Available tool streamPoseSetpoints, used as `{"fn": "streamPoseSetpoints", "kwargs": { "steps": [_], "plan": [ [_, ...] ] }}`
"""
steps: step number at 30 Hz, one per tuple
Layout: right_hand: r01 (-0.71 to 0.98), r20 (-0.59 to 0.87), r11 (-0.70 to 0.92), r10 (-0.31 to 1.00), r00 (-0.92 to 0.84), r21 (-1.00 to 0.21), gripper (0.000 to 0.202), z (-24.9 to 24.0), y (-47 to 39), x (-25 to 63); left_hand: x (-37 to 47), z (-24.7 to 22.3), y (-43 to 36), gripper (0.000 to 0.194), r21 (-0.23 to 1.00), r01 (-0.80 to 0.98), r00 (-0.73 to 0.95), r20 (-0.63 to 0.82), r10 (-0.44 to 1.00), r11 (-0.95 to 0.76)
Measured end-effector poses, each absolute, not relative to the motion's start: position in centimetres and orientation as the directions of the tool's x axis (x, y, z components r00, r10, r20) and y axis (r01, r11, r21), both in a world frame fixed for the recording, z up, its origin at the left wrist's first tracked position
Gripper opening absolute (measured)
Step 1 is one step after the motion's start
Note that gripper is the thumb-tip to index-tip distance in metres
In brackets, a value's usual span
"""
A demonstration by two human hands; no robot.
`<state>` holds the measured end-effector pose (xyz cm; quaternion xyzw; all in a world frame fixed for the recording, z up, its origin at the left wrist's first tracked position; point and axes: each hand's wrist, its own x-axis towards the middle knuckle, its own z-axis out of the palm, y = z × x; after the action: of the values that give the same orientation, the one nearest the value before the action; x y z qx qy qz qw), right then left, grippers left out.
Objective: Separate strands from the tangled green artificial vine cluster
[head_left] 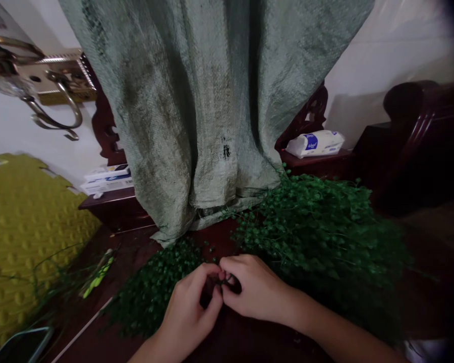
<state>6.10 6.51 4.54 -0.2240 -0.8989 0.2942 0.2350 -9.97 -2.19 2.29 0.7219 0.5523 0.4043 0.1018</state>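
My left hand and my right hand meet fingertip to fingertip, low in the middle of the view. Both are closed in a pinch, and a small dark bit shows between the fingertips, too small to name. Close to my left hand lies a smaller heap of leafy green sprigs. A bigger heap of the same greens spreads behind and to the right of my right hand. Both heaps rest on a dark red wooden surface.
A grey-green woven sack hangs over the carved wooden back. A white tissue pack sits right, boxes left. At left are a yellow studded mat, a bright green-yellow item, a phone-like object and metal hooks.
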Motion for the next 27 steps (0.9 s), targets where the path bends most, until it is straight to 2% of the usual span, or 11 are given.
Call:
{"fn": "streamPoseSetpoints", "kwargs": {
  "steps": [4, 8, 19, 24, 27],
  "plan": [
    [0.348, 0.259, 0.823, 0.493, -0.831, -0.449, 0.005, 4.8, 6.2, 6.4, -9.8, 2.2, -2.5, 0.024, 0.548, 0.75, 0.11, 0.448, 0.887, -0.37],
    [0.349, 0.246, 0.854, 0.461, -0.853, -0.387, 0.006, 4.8, 6.0, 6.5, -9.6, 2.4, -2.7, 0.024, 0.528, 0.768, 0.125, 0.431, 0.894, -0.362],
    [0.307, 0.338, 0.865, 0.449, -0.827, -0.397, 0.006, 4.1, 5.9, 6.4, -9.5, 2.6, -3.1, 0.027, 0.579, 0.749, 0.02, 0.466, 0.884, -0.322],
    [0.25, 0.469, 0.859, 0.463, -0.752, -0.447, 0.034, 3.6, 6.4, 6.0, -10.0, 2.8, -2.5, 0.027, 0.566, 0.766, -0.087, 0.562, 0.823, -0.305],
    [0.239, 0.493, 0.838, 0.492, -0.717, -0.49, 0.033, 3.7, 6.6, 5.9, -10.2, 2.8, -2.2, 0.019, 0.601, 0.739, -0.092, 0.539, 0.837, -0.306]
  ]
}}
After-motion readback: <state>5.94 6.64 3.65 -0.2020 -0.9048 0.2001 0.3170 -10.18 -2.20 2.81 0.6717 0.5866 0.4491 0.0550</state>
